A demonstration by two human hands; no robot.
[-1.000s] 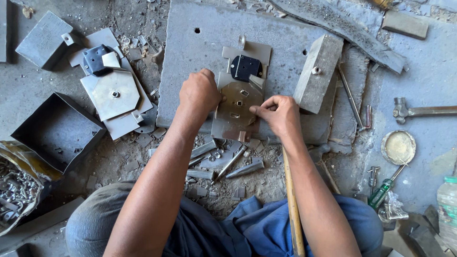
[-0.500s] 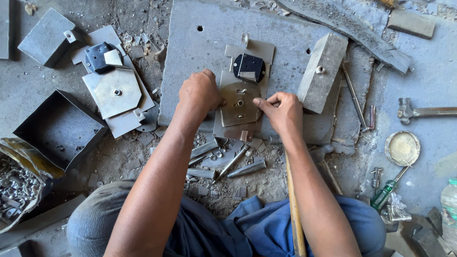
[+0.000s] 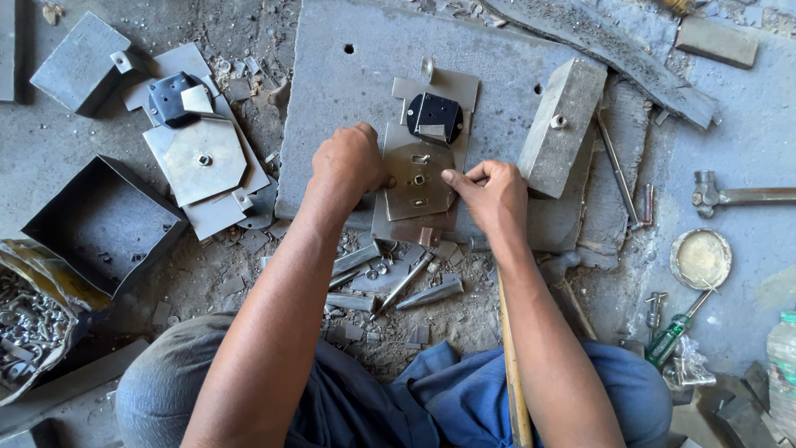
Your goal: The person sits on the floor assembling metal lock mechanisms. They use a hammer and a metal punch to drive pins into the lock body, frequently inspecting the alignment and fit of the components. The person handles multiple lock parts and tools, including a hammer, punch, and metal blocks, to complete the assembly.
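one camera only, worn on the person's head, looks almost straight down over both forearms onto the workshop floor, so the knees in blue cloth [image 3: 497,398] fill the bottom edge and the grey stone slab [image 3: 348,108] lies at the top middle. it sits close enough that the left hand [image 3: 348,166] and right hand [image 3: 493,195] land near the centre, yet wide enough to take in the open metal box [image 3: 104,220] at the left and the hammer [image 3: 738,195] at the right.

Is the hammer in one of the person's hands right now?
No, the hammer lies on the floor at the right, apart from both hands, which rest on the metal plate.
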